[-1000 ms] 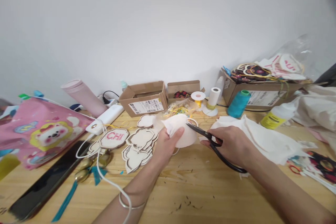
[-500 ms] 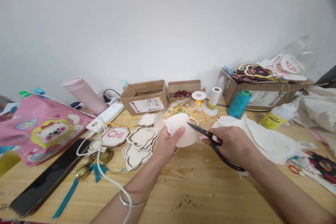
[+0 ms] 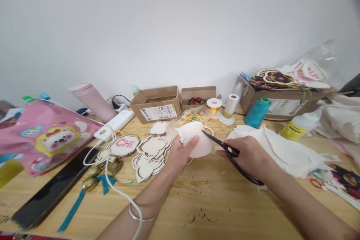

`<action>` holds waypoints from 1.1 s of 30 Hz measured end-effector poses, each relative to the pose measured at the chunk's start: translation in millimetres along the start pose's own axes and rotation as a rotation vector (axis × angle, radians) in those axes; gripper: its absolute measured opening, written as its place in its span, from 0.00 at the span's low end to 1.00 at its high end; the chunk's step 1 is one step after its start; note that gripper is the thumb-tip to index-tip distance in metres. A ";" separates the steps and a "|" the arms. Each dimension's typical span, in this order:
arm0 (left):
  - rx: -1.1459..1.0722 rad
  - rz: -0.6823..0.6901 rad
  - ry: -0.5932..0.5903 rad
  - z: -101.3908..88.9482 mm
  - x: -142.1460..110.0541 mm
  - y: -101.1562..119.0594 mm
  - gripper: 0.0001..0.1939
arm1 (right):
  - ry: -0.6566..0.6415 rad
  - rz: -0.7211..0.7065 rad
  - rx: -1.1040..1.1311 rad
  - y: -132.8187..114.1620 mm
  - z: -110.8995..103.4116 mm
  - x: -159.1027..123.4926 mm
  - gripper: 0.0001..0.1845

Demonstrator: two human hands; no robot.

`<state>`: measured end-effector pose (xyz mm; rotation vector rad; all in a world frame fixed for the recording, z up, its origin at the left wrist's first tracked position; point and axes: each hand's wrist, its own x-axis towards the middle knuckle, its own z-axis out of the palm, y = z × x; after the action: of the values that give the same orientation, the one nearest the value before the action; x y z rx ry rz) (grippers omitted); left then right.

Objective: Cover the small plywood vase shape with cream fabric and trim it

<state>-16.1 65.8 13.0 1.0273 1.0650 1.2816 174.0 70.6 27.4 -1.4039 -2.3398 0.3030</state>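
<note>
My left hand (image 3: 181, 153) pinches a piece of white fabric (image 3: 200, 145), thumb on top, above the middle of the wooden table. In my right hand (image 3: 249, 153) is a pair of black scissors (image 3: 229, 152). Their blades point left and lie at the fabric's right upper edge; whether the blades are apart I cannot make out. To the left of my left hand lies a pile of cloud-shaped wooden pieces (image 3: 149, 163). Beside it is a plaque (image 3: 123, 145) with pink letters CHI. More white cloth (image 3: 270, 146) spreads out right of the scissors.
Along the wall stand an open cardboard box (image 3: 156, 105), thread spools (image 3: 231, 107), a teal thread cone (image 3: 257, 112) and a filled box (image 3: 281, 103). A yellow-labelled bottle (image 3: 295, 129) leans at right. A pink bag (image 3: 56, 138), a phone (image 3: 53, 191) and a white cable (image 3: 120, 193) lie left.
The view has shifted very slightly. Both hands, the fabric and the scissors keep nearly the same places.
</note>
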 end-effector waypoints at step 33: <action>-0.081 -0.089 -0.105 -1.9 -0.7 1.3 0.18 | -0.048 0.178 0.537 14.1 -7.8 10.8 0.15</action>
<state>-18.2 65.2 13.8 0.9654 0.9608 1.1766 184.1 86.6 31.5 -1.3318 -1.9556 0.9444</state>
